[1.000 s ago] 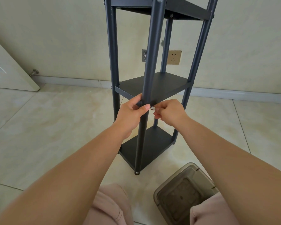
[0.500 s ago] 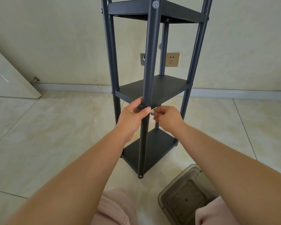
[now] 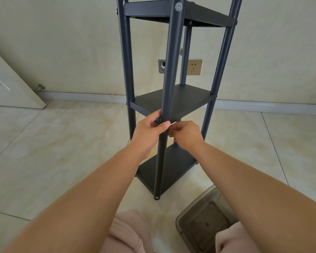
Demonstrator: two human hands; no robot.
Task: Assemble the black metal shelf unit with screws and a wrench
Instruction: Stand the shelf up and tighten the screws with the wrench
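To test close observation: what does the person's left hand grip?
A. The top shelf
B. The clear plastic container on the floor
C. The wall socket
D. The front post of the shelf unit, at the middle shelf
D: the left hand wraps the front post where it meets the middle shelf.

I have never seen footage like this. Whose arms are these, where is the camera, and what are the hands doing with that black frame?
No machine here: a person wears a wide-angle camera on the head, looking forward and down, so you see their own bare arms. In front stands a tall black metal shelf unit on a pale tiled floor. The left hand grips the nearest upright black post at the middle shelf. The right hand has its fingers curled at the same joint; what it pinches is hidden. A translucent grey plastic box sits on the floor near the knees.
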